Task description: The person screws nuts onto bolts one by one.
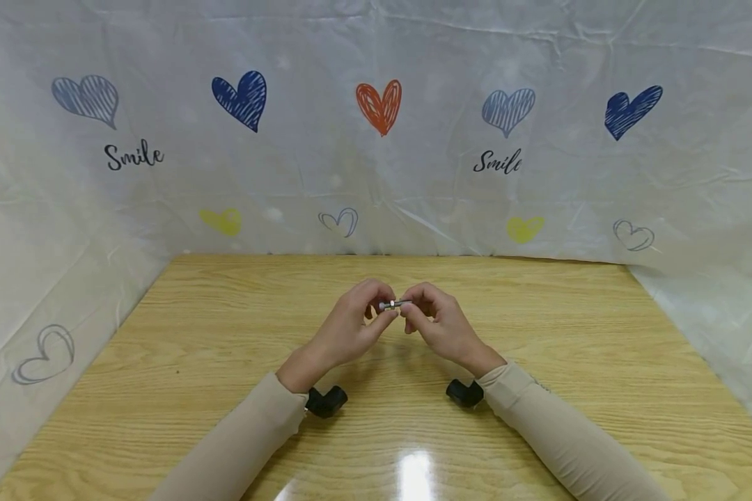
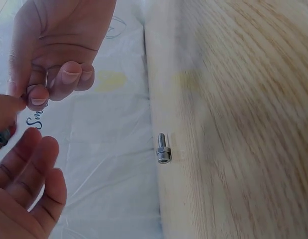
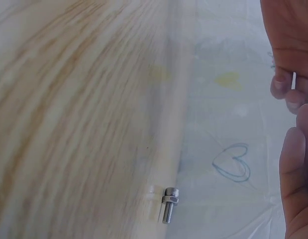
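In the head view a small metal bolt (image 1: 404,302) is held level between both hands, with a nut (image 1: 393,305) around its shank. My left hand (image 1: 357,316) pinches it near the head with thumb and forefinger. The fingers of my right hand (image 1: 441,320) grip the threaded end. Part of the held bolt (image 2: 0,137) shows at the left edge of the left wrist view. A second socket-head bolt (image 2: 163,149) with a nut lies on the table, also in the right wrist view as a bolt (image 3: 168,206). I cannot find this one in the head view.
The wood-grain table (image 1: 225,334) stretches around both forearms. A white sheet (image 1: 426,188) printed with hearts hangs behind and along the sides. Dark wrist devices (image 1: 327,401) sit under the beige sleeves (image 1: 257,424).
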Motion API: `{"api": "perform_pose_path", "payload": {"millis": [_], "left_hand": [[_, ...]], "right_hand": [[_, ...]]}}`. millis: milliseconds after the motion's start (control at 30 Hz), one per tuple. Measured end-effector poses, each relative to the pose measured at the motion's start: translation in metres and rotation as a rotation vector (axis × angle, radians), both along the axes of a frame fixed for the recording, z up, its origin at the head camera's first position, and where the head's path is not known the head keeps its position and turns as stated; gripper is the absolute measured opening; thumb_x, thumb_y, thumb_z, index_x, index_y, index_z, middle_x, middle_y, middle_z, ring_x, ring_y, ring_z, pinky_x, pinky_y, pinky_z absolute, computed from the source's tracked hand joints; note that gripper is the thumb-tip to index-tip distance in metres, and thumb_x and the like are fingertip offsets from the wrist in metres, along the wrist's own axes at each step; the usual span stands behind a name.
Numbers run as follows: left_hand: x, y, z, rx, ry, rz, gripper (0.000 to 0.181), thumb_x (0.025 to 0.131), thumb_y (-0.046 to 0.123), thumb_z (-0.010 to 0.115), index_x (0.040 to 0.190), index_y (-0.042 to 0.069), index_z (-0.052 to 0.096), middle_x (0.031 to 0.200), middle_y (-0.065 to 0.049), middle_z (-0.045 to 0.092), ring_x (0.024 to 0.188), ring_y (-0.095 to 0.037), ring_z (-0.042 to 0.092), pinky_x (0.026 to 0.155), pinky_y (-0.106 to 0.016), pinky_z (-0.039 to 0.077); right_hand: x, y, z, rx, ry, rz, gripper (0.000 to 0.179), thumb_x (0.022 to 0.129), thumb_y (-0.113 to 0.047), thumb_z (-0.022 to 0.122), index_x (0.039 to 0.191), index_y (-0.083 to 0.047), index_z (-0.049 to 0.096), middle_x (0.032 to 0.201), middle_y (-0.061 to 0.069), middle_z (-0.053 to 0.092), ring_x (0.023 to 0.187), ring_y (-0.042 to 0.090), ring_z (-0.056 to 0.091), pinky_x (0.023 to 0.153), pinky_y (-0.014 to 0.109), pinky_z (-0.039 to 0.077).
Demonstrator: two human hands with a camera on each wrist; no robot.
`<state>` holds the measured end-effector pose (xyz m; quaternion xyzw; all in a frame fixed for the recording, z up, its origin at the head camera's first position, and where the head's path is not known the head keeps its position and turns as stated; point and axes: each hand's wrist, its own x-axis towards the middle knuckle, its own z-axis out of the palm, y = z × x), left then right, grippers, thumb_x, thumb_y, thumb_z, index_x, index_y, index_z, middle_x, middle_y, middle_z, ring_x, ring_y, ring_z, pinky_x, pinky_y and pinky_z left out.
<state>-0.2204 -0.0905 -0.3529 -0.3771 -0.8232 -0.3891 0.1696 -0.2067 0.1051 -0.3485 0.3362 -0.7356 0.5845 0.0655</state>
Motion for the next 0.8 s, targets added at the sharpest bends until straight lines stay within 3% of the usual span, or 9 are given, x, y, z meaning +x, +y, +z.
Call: {"api": "perform_pose_path", "payload": {"millis": [67,133,233,400,500,567,700,800], "left_hand": [[0.0004,0.0002,-0.0003,-0.001,-0.014,0.01,0.004,0.097,0.015,0.059,0.096,0.011,0.061,0.088,0.003,0.056,0.077,-0.01,0.049,0.062,-0.036,0.046],[0.0007,-0.0001,-0.0006,-0.004,-0.033,0.023,0.012,0.099,0.019,0.055,0.095,0.012,0.064,0.089,0.003,0.057,0.077,-0.01,0.05,0.062,-0.035,0.046],[0.0004,-0.0005,-0.0011,0.001,-0.048,0.036,0.013,0.098,0.023,0.058,0.1,0.012,0.065,0.092,0.003,0.059,0.078,-0.012,0.052,0.063,-0.034,0.046],[-0.0014,-0.0003,-0.0011,0.023,0.008,0.004,0.018,0.09,0.013,0.068,0.105,0.009,0.058,0.092,0.0,0.056,0.077,-0.018,0.054,0.063,-0.033,0.047],[-0.0015,-0.0001,-0.0014,0.019,0.024,-0.008,0.009,0.092,0.011,0.065,0.099,0.011,0.059,0.089,0.002,0.055,0.076,-0.016,0.052,0.062,-0.034,0.047],[-0.0007,-0.0001,-0.0015,0.012,0.009,0.003,0.001,0.095,0.014,0.061,0.095,0.013,0.061,0.088,0.004,0.055,0.076,-0.013,0.051,0.061,-0.034,0.046],[0.0003,-0.0002,-0.0017,-0.003,-0.039,0.036,0.015,0.1,0.022,0.053,0.093,0.015,0.065,0.09,0.006,0.057,0.077,-0.009,0.05,0.062,-0.035,0.046],[0.0,-0.0002,-0.002,-0.003,-0.047,0.04,0.011,0.096,0.023,0.06,0.099,0.013,0.063,0.093,0.004,0.057,0.078,-0.012,0.052,0.064,-0.035,0.046]], "right_hand": [[0.0,0.0,-0.0002,-0.001,-0.002,0.001,0.006,0.096,0.003,0.052,0.1,0.005,0.056,0.084,0.009,0.059,0.065,0.032,0.06,0.063,0.037,0.054],[-0.0001,-0.0003,-0.0004,0.0,-0.009,-0.001,0.006,0.096,0.002,0.052,0.1,0.005,0.056,0.083,0.008,0.059,0.065,0.032,0.06,0.064,0.035,0.054],[-0.0003,-0.0006,-0.0007,0.001,-0.018,0.001,0.006,0.097,0.001,0.052,0.101,0.004,0.056,0.084,0.01,0.059,0.066,0.033,0.06,0.064,0.035,0.054],[-0.0004,-0.0007,-0.0009,0.001,-0.007,0.002,0.006,0.097,0.001,0.052,0.101,0.003,0.056,0.087,0.014,0.06,0.066,0.032,0.06,0.063,0.038,0.054],[-0.0004,-0.0006,-0.0009,0.002,0.001,-0.001,0.005,0.096,0.002,0.053,0.1,0.003,0.056,0.085,0.011,0.06,0.065,0.032,0.06,0.062,0.037,0.053],[-0.0004,-0.0006,-0.001,0.002,-0.002,-0.002,0.005,0.096,0.002,0.053,0.1,0.004,0.056,0.083,0.009,0.059,0.065,0.032,0.06,0.062,0.039,0.053],[-0.0002,-0.0006,-0.0006,0.004,-0.008,-0.002,0.006,0.097,0.001,0.053,0.1,0.005,0.055,0.081,0.009,0.059,0.065,0.033,0.06,0.062,0.046,0.052],[-0.0001,-0.0008,-0.0001,0.001,-0.004,-0.002,0.006,0.097,0.002,0.052,0.1,0.005,0.055,0.083,0.011,0.06,0.065,0.033,0.06,0.062,0.045,0.053]]}}
